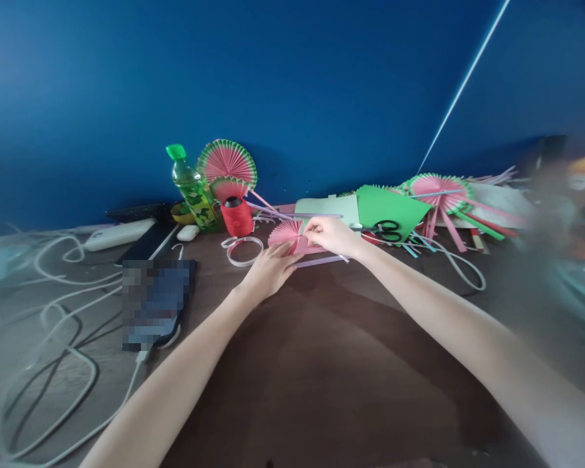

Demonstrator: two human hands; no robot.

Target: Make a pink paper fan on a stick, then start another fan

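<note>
Two-handed at the pink pleated paper (283, 233), seemingly longest sideways, lying partly under and just beyond the outstretched fingers of the left hand (272, 266) and fanned leftward from the bent fingers of the right hand (332, 234), with any grip there impossible to tell.
</note>
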